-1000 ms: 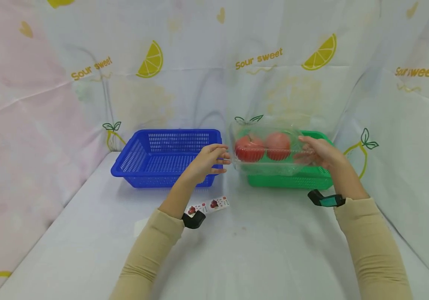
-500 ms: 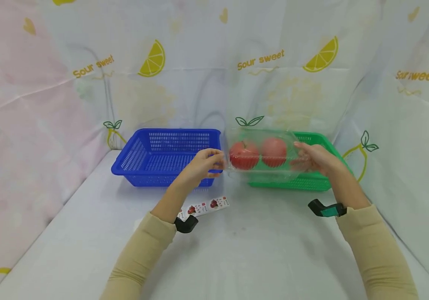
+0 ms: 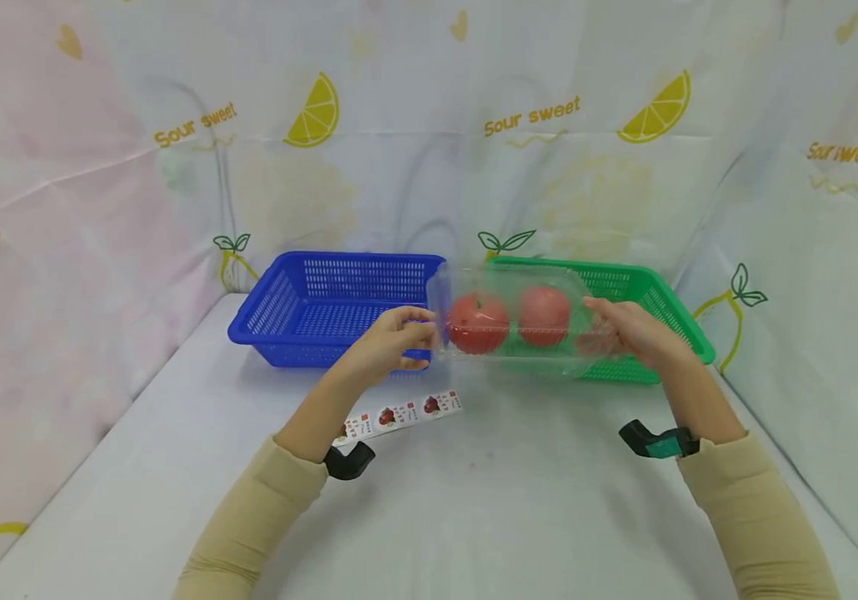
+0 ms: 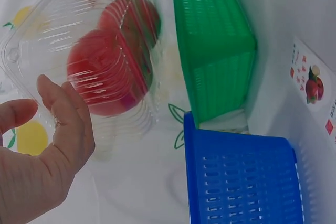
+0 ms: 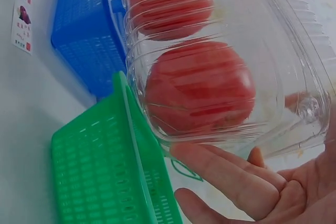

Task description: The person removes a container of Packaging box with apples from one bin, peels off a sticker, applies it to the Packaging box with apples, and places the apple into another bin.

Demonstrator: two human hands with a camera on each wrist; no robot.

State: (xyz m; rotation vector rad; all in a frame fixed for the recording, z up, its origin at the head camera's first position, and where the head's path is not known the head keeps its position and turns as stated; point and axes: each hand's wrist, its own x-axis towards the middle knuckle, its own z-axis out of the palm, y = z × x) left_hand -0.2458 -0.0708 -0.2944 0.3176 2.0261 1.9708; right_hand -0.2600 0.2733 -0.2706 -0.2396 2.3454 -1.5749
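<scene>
A clear plastic clamshell box [image 3: 502, 357] hangs above the front of the green basket [image 3: 650, 329], with two round red fruits [image 3: 478, 322] inside, apples or tomatoes. My right hand [image 3: 635, 332] grips its right end; in the right wrist view the fingers [image 5: 226, 174] lie under the box. At the other end is my left hand [image 3: 391, 343], its fingertips close to the box wall. The left wrist view shows the left thumb and fingers [image 4: 73, 124] loosely bent and apart, nothing pinched between them; whether they touch the plastic is hard to tell.
A blue basket [image 3: 245, 329] stands left of the green one, near the back curtain. On the white table in front lies a strip of printed fruit labels [image 3: 399, 414], partly behind the left wrist. Black camera mounts [image 3: 657, 442] sit on both wrists.
The box has come lower and to the left, uncovering more of the green basket. My left hand has shifted left and down beside it, while the right hand keeps its grip.
</scene>
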